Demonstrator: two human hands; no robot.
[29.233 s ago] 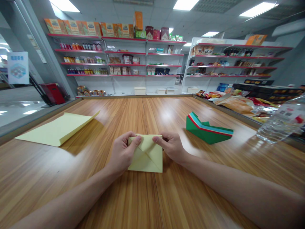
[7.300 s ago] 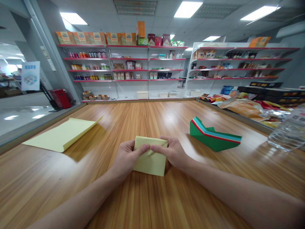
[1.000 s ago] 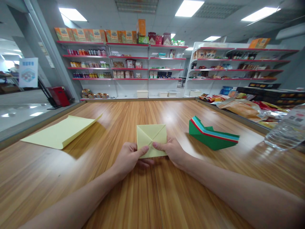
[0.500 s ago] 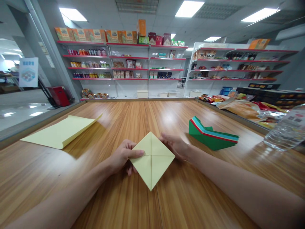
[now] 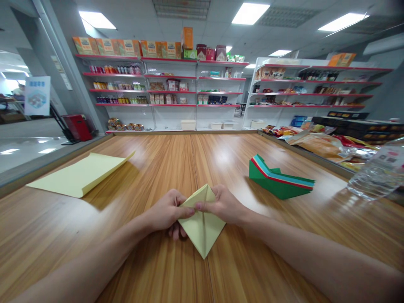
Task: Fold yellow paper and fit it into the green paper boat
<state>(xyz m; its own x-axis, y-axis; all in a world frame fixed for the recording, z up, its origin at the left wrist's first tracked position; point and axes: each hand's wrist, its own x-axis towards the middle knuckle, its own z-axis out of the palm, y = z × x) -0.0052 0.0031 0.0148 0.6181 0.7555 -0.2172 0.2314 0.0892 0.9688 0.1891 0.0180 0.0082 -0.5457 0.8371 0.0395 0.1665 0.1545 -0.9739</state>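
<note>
A folded piece of pale yellow paper is held above the wooden table, one corner pointing toward me, with creases across its middle. My left hand grips its left corner, thumb on top and fingers underneath. On the other side my right hand is closed on the upper right edge, its thumb pressing near the centre, close to the left thumb. The paper bends slightly between the two thumbs. The fingers behind it are mostly hidden.
A larger yellow sheet with a curled edge lies at the left of the table. A green folded paper boat with coloured stripes sits at the right. Beyond it are a clear plastic bottle and snack packets. Stocked shelves stand behind.
My right hand has come from behind the right edge onto the paper and now pinches it with the thumb on top. The paper has gone from flat to bent and shifted slightly toward me.
</note>
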